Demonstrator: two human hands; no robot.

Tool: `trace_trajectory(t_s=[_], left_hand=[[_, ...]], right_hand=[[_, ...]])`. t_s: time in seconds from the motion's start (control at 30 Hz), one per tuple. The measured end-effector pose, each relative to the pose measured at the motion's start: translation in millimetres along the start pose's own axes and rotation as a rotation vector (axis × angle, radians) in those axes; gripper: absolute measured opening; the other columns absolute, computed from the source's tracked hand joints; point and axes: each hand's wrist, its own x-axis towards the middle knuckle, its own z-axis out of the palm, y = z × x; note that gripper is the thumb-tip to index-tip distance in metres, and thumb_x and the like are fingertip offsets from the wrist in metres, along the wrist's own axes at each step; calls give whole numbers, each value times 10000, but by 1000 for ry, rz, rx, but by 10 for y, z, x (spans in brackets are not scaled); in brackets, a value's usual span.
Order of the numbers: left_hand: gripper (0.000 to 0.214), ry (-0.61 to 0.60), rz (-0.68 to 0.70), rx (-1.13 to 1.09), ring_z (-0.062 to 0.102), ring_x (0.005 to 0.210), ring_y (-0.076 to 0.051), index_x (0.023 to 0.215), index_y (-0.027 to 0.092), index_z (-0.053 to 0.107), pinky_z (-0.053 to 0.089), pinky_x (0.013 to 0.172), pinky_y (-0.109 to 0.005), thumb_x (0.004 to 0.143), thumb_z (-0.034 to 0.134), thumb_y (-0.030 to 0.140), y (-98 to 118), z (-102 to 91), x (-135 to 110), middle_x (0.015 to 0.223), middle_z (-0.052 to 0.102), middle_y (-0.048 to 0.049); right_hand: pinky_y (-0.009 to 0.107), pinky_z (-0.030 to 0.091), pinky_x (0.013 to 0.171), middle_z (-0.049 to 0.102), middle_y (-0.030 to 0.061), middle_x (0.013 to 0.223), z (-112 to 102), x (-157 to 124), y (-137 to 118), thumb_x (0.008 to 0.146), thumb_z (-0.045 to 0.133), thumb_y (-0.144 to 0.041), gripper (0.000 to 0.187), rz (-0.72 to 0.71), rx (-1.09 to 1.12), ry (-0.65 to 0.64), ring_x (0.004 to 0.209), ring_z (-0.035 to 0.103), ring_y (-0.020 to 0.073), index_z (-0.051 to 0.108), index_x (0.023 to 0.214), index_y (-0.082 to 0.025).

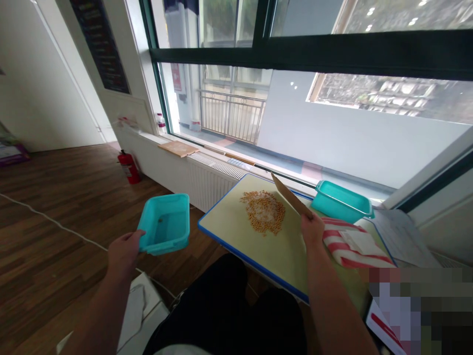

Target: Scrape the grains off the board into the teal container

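Basically, left hand (122, 250) has its fingers gripping the near-left rim of a teal tub (173, 227), held out to the left of the surface (225, 229), apart from its edge, above the floor (66, 197); small dark speck inside the tub. Right hand (312, 229) has its fingers closed on the near end of a thin brown board (290, 195), tilted on edge; can't tell if it touches the surface. Kernels (264, 214), yellow with a whitish patch, lie in a loose heap on the surface, just left of the board. Second tub (342, 203), also teal, sits beyond the right hand near the window; striped cloth (338, 246) just right of that wrist.
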Motion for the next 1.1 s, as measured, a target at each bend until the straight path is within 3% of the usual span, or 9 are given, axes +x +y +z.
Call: trace_trajectory(t_s=[0.17, 0.43, 0.57, 0.83, 0.97, 1.1], left_hand=[[337, -98, 115, 142, 531, 567, -200, 638, 190, 608, 363, 541, -303, 663, 506, 510, 83, -170, 29, 536, 539, -7], [282, -286, 77, 70, 546, 560, -201, 613, 192, 632, 383, 547, -293, 642, 543, 458, 61, -341, 196, 508, 555, -6], [261, -333, 87, 11, 512, 526, -180, 585, 190, 630, 380, 528, -286, 616, 573, 443, 19, -375, 225, 495, 543, 1], [286, -359, -75, -173, 525, 543, -191, 704, 171, 656, 417, 511, -298, 550, 625, 409, -80, -384, 311, 544, 576, -13], [343, -422, -11, -107, 542, 552, -201, 737, 156, 668, 420, 517, -304, 554, 616, 442, -122, -334, 353, 562, 588, -22], [301, -511, 108, -4, 551, 542, -205, 649, 148, 664, 417, 516, -305, 566, 602, 431, -136, -296, 355, 557, 595, -44]], right_hand=[[371, 451, 762, 705, 136, 941, -47, 1, 10, 756, 445, -256, 418, -14, -7, -54, 909, 631, 288, 682, 1083, -151], [342, 466, 750, 711, 76, 848, -44, -18, 105, 697, 475, -197, 480, 20, -65, -81, 796, 630, 223, 676, 1133, -178], [322, 462, 695, 708, 76, 818, -75, -2, 111, 657, 493, -204, 500, 45, -70, -82, 758, 623, 219, 684, 1118, -169], [308, 424, 606, 688, 96, 728, -366, -136, 28, 592, 524, -243, 450, 98, -75, -41, 692, 599, 226, 732, 960, -87], [289, 402, 567, 675, 80, 683, -480, -239, -23, 575, 536, -246, 398, 131, -73, -24, 653, 580, 207, 738, 879, -87], [281, 392, 549, 665, 82, 662, -559, -298, -51, 565, 560, -246, 342, 170, -73, -7, 640, 574, 200, 734, 814, -90]])
